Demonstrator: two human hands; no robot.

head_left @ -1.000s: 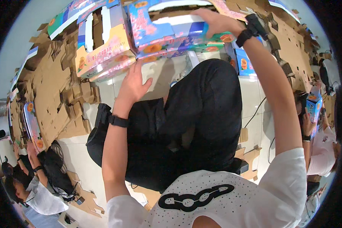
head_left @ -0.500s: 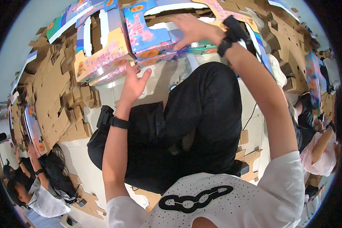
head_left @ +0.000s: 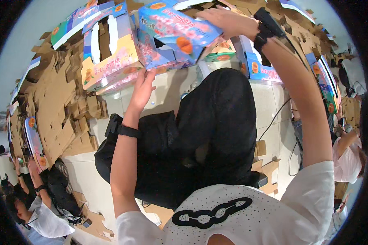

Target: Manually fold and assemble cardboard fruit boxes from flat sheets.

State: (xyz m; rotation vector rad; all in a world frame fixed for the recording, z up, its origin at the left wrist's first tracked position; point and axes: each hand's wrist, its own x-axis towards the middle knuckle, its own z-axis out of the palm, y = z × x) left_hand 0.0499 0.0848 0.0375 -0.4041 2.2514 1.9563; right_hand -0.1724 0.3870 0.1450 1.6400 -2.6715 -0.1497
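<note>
My right hand (head_left: 229, 21) is closed over the edge of a blue printed fruit carton (head_left: 173, 26) with pink blossoms and orange fruit. That carton is tilted, its right end raised above another blue printed carton (head_left: 153, 55). My fingertips are partly hidden behind it. My left hand (head_left: 143, 89) has its fingers stretched upward, with the tips at the lower front edges of the cartons. Just left of it stands a yellow-and-blue carton (head_left: 114, 67) with a cut-out opening in its top.
Flat brown cardboard blanks (head_left: 59, 106) lie piled on the left, more cardboard (head_left: 292, 30) at the far right. Another blue carton (head_left: 255, 67) stands beyond my right knee. A black cable (head_left: 274, 118) crosses the tiled floor. Other people sit at both sides.
My right hand has moved right and gripped the blue carton, which is now tilted up at its right end. My left hand has shifted slightly, its thumb closer in.
</note>
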